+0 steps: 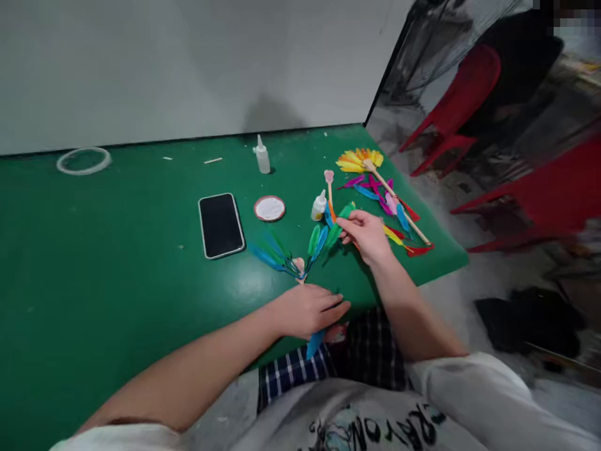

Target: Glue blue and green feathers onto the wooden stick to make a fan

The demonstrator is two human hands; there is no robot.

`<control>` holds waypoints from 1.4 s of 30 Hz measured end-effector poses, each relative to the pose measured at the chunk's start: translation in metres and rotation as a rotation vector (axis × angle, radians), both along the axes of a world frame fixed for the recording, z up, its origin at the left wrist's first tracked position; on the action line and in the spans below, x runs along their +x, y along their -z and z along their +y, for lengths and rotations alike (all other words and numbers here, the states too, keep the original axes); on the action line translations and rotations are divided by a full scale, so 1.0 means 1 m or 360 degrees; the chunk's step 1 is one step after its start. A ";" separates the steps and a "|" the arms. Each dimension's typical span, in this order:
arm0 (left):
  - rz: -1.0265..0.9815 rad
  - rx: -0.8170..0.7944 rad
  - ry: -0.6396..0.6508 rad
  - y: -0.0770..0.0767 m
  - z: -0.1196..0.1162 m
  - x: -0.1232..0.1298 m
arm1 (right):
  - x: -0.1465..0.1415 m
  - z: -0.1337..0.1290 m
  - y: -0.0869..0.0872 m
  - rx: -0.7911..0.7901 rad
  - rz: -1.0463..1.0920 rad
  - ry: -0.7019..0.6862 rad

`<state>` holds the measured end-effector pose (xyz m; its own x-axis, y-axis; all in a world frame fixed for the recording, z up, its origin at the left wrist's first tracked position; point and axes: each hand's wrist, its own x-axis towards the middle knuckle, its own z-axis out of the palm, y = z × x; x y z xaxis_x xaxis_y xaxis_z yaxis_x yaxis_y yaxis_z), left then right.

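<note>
Resting flat near the table's front edge, the left hand (307,308) presses down on the stick of a blue feather fan (286,262), and a blue feather (314,343) shows under its fingers. The right hand (366,235) is closed in a pinch on a green feather (339,227), just beside a small glue bottle (318,206). A black phone (220,225) and a round white lid (269,208) lie on the green table (117,263), left of the feathers.

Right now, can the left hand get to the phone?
Probably yes. The left hand rests on the table edge, and only bare green table lies between it and the phone; the blue feathers sit off to the side.
</note>
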<state>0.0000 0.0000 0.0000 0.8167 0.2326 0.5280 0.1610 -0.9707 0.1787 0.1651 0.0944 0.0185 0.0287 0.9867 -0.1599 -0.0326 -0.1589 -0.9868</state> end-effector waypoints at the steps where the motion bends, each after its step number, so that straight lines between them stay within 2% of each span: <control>1: -0.0027 0.0011 0.0000 -0.001 -0.001 -0.001 | -0.007 -0.001 0.004 -0.0038 -0.0007 -0.0024; 5: -0.0090 -0.0023 -0.0015 -0.003 -0.003 -0.003 | -0.027 -0.004 0.018 -0.0145 -0.0045 -0.0110; 10: -0.0067 -0.0155 -0.0072 -0.001 -0.003 -0.004 | -0.028 -0.006 0.028 -0.0178 -0.0099 -0.0132; 16: -0.0072 -0.0191 -0.0086 0.005 0.001 -0.003 | -0.031 -0.005 0.035 -0.0141 -0.0131 -0.0082; 21: -0.0032 -0.0199 -0.0078 0.007 0.001 -0.002 | -0.034 -0.007 0.036 -0.0047 -0.0196 -0.0068; 28: -0.0016 -0.0206 -0.0089 0.008 0.001 -0.003 | -0.035 -0.007 0.034 -0.0122 -0.0192 -0.0100; 42: -0.0045 -0.0189 -0.0085 0.005 0.001 -0.002 | -0.036 -0.008 0.035 -0.0119 -0.0269 -0.0124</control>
